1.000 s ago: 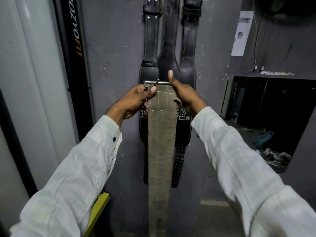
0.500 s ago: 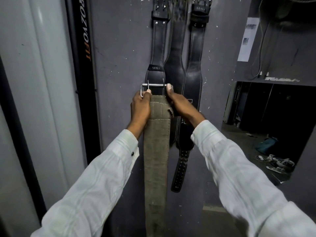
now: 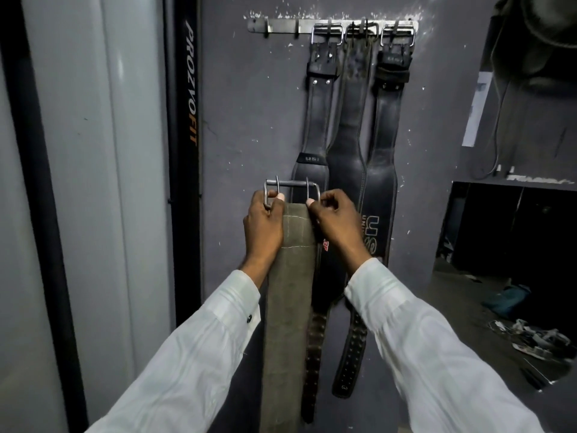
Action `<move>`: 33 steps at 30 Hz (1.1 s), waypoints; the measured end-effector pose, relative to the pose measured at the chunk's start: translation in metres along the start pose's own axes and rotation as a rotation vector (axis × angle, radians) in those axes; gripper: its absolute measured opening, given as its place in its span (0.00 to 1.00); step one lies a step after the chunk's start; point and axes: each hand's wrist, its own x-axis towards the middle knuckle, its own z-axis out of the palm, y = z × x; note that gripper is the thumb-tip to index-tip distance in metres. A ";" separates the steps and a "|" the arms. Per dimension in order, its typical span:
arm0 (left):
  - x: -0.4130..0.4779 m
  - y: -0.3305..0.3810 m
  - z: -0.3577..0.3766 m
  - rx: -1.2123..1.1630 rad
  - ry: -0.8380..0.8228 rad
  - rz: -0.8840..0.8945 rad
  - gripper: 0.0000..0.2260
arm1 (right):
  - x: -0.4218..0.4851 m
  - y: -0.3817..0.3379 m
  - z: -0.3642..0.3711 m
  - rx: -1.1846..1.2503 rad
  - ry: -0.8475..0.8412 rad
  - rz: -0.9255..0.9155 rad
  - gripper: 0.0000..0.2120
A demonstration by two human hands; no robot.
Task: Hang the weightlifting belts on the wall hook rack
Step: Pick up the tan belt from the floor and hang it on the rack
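Olive canvas belt [image 3: 288,295] is hanging limp and heavy — left hand [image 3: 262,226] and right hand [image 3: 335,223] are pinching its steel buckle [image 3: 292,190], the firmest hold, below the hook rack's [image 3: 274,25] free left end.

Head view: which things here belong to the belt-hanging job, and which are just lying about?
Job:
- olive belt, buckle held by left hand and right hand
- hook rack
- three black belts, already hung

Lying about:
- sandals on the floor
- teal bag
- paper sheet on the wall
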 end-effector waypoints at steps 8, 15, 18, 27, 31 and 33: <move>0.083 0.001 -0.010 -0.053 -0.041 0.045 0.08 | 0.047 -0.044 0.038 0.055 0.138 -0.090 0.09; 0.186 0.012 0.019 -0.337 0.070 -0.014 0.14 | 0.133 -0.088 0.052 -0.035 0.197 -0.295 0.22; 0.235 0.020 0.043 -0.373 0.108 0.074 0.13 | 0.183 -0.100 0.057 -0.004 0.246 -0.382 0.22; 0.385 0.061 0.106 -0.492 0.123 0.096 0.09 | 0.326 -0.160 0.062 0.029 0.408 -0.554 0.21; 0.434 0.071 0.127 -0.496 0.094 0.148 0.09 | 0.375 -0.177 0.057 -0.007 0.440 -0.574 0.21; 0.454 0.072 0.138 -0.488 0.080 0.170 0.12 | 0.395 -0.181 0.054 -0.019 0.446 -0.577 0.21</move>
